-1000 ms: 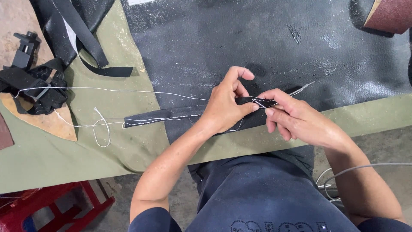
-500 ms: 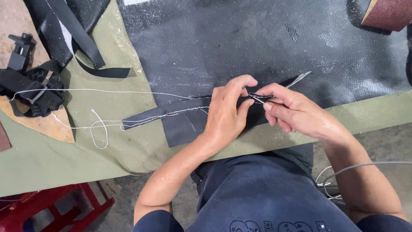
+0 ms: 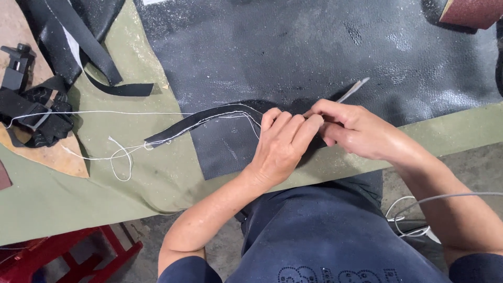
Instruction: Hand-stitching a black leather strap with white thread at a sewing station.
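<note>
— Where does the black strap (image 3: pixel 201 119) sit for you?

— It runs out toward nine o'clock from your left hand (image 3: pixel 283 144), lying on the olive cloth (image 3: pixel 157 173) with white thread (image 3: pixel 112 157) trailing off its far end.

— And your hands?

— Your left hand lies flat with its fingers pressed together over the strap's near end. At three o'clock of it, touching, your right hand (image 3: pixel 356 131) pinches a thin grey tool (image 3: pixel 352 90) pointing to one o'clock over the black leather sheet (image 3: pixel 314 47).
</note>
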